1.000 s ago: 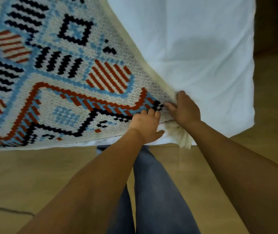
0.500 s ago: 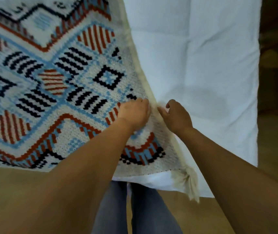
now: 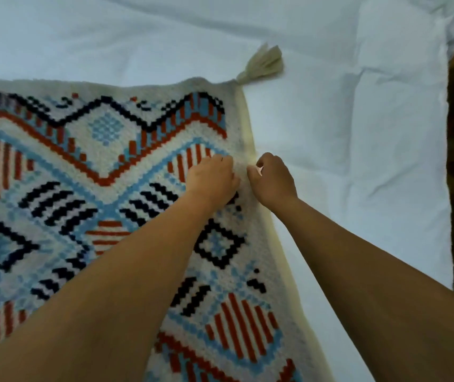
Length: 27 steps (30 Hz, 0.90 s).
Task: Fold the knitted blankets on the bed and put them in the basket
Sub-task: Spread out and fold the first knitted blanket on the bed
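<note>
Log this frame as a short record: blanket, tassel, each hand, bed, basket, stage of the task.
blanket: patterned knit, lies flat on the bed, no fold visible
tassel: at the blanket's far right corner, resting on the bed
left hand: on the blanket near its right edge, fingers curled into the knit
right hand: pinches the cream right edge
bed: white cover, lightly creased
basket: not in view
stage: folding not yet visible

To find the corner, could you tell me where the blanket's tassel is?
In the head view, the tassel lies on white bedding at the far right corner of the blanket.
</note>
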{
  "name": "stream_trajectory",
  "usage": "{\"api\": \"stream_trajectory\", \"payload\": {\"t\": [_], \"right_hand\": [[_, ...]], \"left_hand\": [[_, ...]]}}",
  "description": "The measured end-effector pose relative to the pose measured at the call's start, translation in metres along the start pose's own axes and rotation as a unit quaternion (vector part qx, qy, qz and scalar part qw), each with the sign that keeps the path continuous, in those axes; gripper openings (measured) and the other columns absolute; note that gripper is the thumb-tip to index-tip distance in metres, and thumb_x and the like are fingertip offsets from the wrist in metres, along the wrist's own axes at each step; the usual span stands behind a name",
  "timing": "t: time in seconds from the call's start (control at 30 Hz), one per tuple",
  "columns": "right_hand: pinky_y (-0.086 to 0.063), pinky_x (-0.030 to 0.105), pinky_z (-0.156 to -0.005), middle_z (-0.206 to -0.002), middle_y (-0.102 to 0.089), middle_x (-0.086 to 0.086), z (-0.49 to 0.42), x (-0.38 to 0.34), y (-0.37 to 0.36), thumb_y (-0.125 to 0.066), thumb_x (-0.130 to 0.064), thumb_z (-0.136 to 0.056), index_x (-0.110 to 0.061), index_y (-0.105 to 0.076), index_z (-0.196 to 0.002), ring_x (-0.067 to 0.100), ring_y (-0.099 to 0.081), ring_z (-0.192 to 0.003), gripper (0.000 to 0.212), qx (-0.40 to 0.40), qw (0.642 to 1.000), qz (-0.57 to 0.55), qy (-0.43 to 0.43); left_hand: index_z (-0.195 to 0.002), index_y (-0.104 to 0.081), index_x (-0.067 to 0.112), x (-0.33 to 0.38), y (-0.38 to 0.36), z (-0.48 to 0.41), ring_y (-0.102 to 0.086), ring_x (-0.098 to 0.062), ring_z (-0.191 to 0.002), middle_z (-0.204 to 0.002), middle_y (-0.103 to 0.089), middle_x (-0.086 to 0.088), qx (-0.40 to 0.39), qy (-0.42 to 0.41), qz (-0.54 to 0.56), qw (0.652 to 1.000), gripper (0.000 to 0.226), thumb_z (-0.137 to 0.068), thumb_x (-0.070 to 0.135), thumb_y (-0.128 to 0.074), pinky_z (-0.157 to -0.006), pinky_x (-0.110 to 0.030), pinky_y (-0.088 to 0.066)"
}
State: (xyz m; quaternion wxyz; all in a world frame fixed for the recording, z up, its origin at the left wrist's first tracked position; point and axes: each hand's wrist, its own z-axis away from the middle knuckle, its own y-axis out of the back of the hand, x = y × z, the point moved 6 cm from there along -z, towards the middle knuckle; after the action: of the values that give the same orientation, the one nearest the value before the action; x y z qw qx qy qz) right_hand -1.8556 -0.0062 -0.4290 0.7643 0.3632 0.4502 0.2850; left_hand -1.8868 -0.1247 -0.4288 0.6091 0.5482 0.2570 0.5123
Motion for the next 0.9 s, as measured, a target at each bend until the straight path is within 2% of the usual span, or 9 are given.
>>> {"api": "stream_trajectory", "payload": {"t": [0.13,0.27,0.43,0.5,0.6,0.67,0.7,0.77,0.9], "right_hand": [[-0.039,0.039,-0.084,-0.124,-0.044,0.015,-0.066,-0.032,-0.005,-0.05,-0.029,-0.09,-0.005,-0.044,-0.121,0.032,-0.043,-0.113,0.039,0.023,0.999,0.039,-0.001],[-0.036,0.043,-0.094,-0.143,-0.033,0.014,-0.115,-0.063,-0.016,-0.052,-0.03,-0.089,-0.011,-0.036,-0.134,0.034,-0.033,-0.127,0.051,0.029,0.987,0.134,0.084],[-0.018,0.047,-0.111,-0.157,-0.01,0.006,-0.162,-0.088,-0.039,-0.051,-0.038,-0.09,-0.02,-0.013,-0.147,0.026,-0.005,-0.144,0.071,-0.03,0.965,0.211,0.153],[-0.009,0.052,-0.113,-0.158,-0.007,0.004,-0.177,-0.089,-0.045,-0.05,-0.046,-0.088,-0.022,-0.009,-0.147,0.025,-0.001,-0.145,0.076,-0.056,0.95,0.264,0.16],[-0.014,0.054,-0.11,-0.138,-0.043,0.011,-0.189,-0.086,-0.044,-0.049,-0.06,-0.084,-0.013,-0.034,-0.133,0.029,-0.036,-0.131,0.07,-0.036,0.932,0.322,0.161],[-0.031,0.045,-0.096,-0.103,-0.062,0.01,-0.192,-0.084,-0.04,-0.046,-0.063,-0.084,-0.012,-0.046,-0.109,0.029,-0.058,-0.092,0.057,-0.031,0.93,0.324,0.173],[-0.037,0.037,-0.079,-0.089,-0.063,0.009,-0.191,-0.081,-0.037,-0.044,-0.062,-0.086,-0.013,-0.045,-0.097,0.025,-0.055,-0.072,0.051,-0.038,0.931,0.315,0.181],[-0.027,0.029,-0.052,-0.075,-0.056,0.006,-0.191,-0.073,-0.027,-0.042,-0.057,-0.09,-0.014,-0.039,-0.084,0.019,-0.041,-0.055,0.043,-0.037,0.934,0.297,0.196],[-0.028,0.031,-0.055,-0.07,-0.043,0.0,-0.207,-0.045,0.022,-0.044,-0.05,-0.092,-0.017,-0.041,-0.078,0.021,-0.043,-0.064,0.036,0.002,0.937,0.294,0.191]], "left_hand": [[-0.119,-0.047,0.009,-0.04,0.022,-0.062,-0.047,-0.029,-0.111,-0.12,-0.051,-0.011,0.041,0.007,-0.016,0.999,0.035,-0.094,0.032,-0.04,-0.083,-0.04,-0.041],[-0.132,-0.038,0.009,-0.085,0.03,-0.108,-0.039,-0.033,-0.121,-0.133,-0.043,-0.014,0.064,0.016,-0.028,0.997,0.044,-0.095,0.033,-0.04,-0.094,-0.046,-0.036],[-0.145,-0.021,0.015,-0.127,0.022,-0.135,-0.02,-0.027,-0.139,-0.149,-0.029,-0.007,0.062,0.039,-0.018,0.997,0.061,-0.095,0.048,-0.032,-0.109,-0.052,-0.018],[-0.142,-0.027,0.014,-0.144,0.018,-0.143,-0.026,-0.029,-0.137,-0.145,-0.035,-0.01,0.047,0.053,-0.055,0.996,0.065,-0.092,0.056,-0.03,-0.111,-0.056,-0.011],[-0.115,-0.05,0.009,-0.152,0.021,-0.148,-0.049,-0.032,-0.114,-0.116,-0.057,-0.013,0.067,0.047,-0.092,0.992,0.057,-0.091,0.058,-0.032,-0.109,-0.053,-0.018],[-0.101,-0.052,0.009,-0.148,0.023,-0.15,-0.056,-0.032,-0.094,-0.099,-0.063,-0.011,0.078,0.024,-0.09,0.993,0.047,-0.095,0.05,-0.032,-0.096,-0.046,-0.033],[-0.099,-0.05,0.008,-0.145,0.024,-0.151,-0.057,-0.031,-0.086,-0.094,-0.063,-0.011,0.085,0.015,-0.087,0.992,0.042,-0.096,0.046,-0.031,-0.086,-0.042,-0.036],[-0.099,-0.046,0.008,-0.136,0.027,-0.154,-0.055,-0.03,-0.073,-0.089,-0.062,-0.012,0.1,0.003,-0.076,0.992,0.037,-0.099,0.041,-0.03,-0.067,-0.036,-0.033],[-0.101,-0.042,0.007,-0.093,0.04,-0.177,-0.042,-0.024,-0.061,-0.087,-0.058,-0.012,0.127,-0.024,-0.049,0.99,0.034,-0.099,0.039,-0.029,-0.052,-0.032,-0.027]]}}
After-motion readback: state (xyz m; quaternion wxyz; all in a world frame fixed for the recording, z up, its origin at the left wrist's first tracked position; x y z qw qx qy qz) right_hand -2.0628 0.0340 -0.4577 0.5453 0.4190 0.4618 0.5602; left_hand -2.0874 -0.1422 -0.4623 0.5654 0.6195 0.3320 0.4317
